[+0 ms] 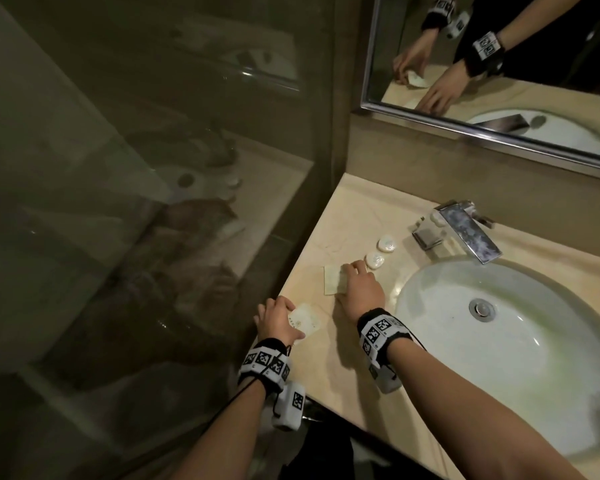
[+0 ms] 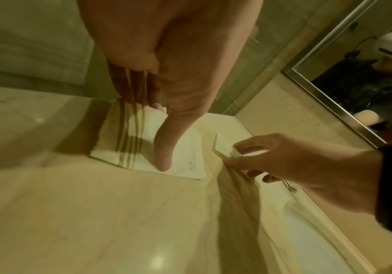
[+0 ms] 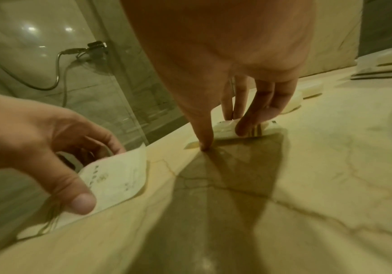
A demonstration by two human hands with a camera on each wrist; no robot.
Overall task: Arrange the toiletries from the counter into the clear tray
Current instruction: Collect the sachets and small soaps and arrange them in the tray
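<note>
Left hand (image 1: 276, 318) at the counter's (image 1: 302, 258) left front edge, pinching a flat white sachet (image 1: 305, 318) between thumb and fingers; the sachet's far end lies on the counter, the near part lifted off it in the right wrist view. Printed marks on its face, too small to read.

Right hand (image 1: 359, 289) further back, fingers curled down onto a second flat packet (image 1: 333, 280). Thumb tip at the packet's near edge, fingertips (image 3: 244, 129) on its top, so it is pinching the packet, which lies on the counter, one end a little raised.

Just past the right fingers: two small round white soaps (image 1: 381, 252), side by side, close together, near the packet but apart from it. They sit between the packet and the faucet (image 1: 465, 233). Small white items beside the faucet base, unclear what they are.

Sink (image 1: 430, 292) to the right of both hands, drain (image 1: 482, 308) in its middle. Right forearm runs along the sink's left rim.

Glass wall (image 1: 153, 168) hard against the counter's left edge, right beside the left hand; a hose and shower fitting show behind it in the right wrist view. Mirror (image 1: 499, 126) above the back wall, reflecting both hands and the sachet.

Both wrists wear black bands with marker tags. Clear tray not seen in any view.
</note>
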